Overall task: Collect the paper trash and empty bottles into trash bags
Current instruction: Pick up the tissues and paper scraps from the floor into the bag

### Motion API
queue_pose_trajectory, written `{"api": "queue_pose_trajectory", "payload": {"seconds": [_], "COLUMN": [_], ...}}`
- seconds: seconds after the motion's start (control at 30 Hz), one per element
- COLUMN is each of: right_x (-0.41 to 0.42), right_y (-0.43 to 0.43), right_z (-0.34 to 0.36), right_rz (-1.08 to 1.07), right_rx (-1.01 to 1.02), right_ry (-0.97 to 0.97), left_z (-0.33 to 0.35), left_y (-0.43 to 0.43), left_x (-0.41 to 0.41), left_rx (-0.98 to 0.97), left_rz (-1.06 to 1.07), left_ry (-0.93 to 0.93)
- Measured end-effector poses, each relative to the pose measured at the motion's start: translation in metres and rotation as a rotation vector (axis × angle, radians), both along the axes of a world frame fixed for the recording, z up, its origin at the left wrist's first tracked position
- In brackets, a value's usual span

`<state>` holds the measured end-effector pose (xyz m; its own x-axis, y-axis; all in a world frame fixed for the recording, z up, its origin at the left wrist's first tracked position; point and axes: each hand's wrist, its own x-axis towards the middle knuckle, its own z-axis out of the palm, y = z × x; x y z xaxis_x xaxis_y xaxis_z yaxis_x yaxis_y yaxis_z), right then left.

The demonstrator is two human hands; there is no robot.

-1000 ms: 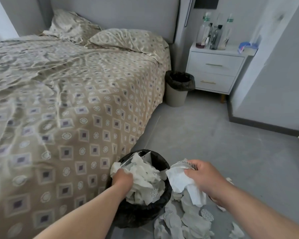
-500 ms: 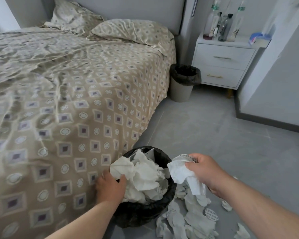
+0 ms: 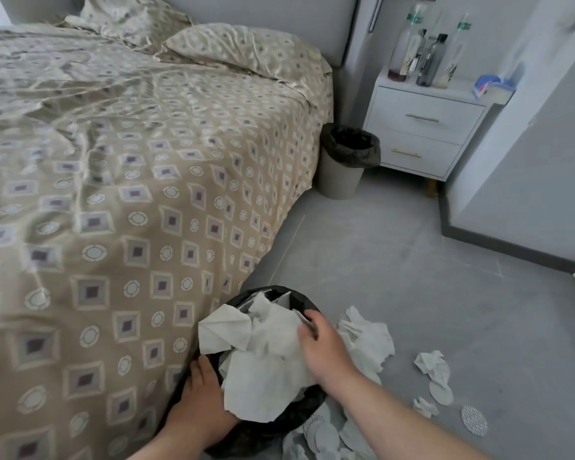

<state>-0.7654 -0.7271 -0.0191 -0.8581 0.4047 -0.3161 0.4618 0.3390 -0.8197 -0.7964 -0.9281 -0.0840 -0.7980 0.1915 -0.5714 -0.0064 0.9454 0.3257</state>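
From the head view I see the black trash bag [image 3: 273,426] standing on the floor [image 3: 412,277], tight against the side edge of the bed [image 3: 113,194]. It is heaped above its rim with white paper trash [image 3: 266,370]. My left hand [image 3: 200,403] is clamped on the bag's near-left rim. My right hand [image 3: 326,350] lies on top of the heap with fingers bent down into it; I cannot tell whether they pinch or only press. Loose scraps [image 3: 435,370] lie on the floor to the right of the bag. Bottles [image 3: 429,58] stand along the back edge of the nightstand [image 3: 425,121], with a second bin [image 3: 342,180] beside it.
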Motion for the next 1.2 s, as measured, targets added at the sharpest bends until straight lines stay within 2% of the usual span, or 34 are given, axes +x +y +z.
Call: {"api": "queue_pose_trajectory", "payload": {"seconds": [0.17,0.23,0.47,0.67,0.83,0.97,1.07,1.2], "right_x": [-0.011,-0.010,-0.020,-0.026,-0.021,-0.017,-0.014,-0.015], "right_y": [-0.029,-0.030,-0.023,-0.029,-0.027,-0.025,-0.023,-0.017], "right_z": [-0.034,-0.043,-0.078,-0.093,-0.093,-0.090,-0.087,-0.085], "right_rz": [0.448,0.528,0.496,0.530,0.581,0.591,0.590,0.589], "right_rx": [0.268,0.328,0.286,0.338,0.457,0.464,0.452,0.424], "right_ry": [-0.250,-0.320,-0.434,-0.542,-0.605,-0.574,-0.545,-0.520], "left_z": [0.007,0.013,0.020,0.019,0.027,0.032,0.034,0.026], "left_y": [0.004,0.004,0.001,0.001,0.003,0.008,0.014,0.017], "left_x": [-0.002,-0.001,-0.003,-0.005,-0.004,-0.009,-0.022,-0.030], "left_rx": [-0.009,-0.004,-0.024,-0.013,0.050,0.081,0.133,-0.016], "left_rz": [0.042,0.040,0.011,0.007,0.028,0.032,-0.069,-0.307], "left_ry": [-0.019,-0.035,0.005,0.039,0.056,0.232,0.339,0.315]}}
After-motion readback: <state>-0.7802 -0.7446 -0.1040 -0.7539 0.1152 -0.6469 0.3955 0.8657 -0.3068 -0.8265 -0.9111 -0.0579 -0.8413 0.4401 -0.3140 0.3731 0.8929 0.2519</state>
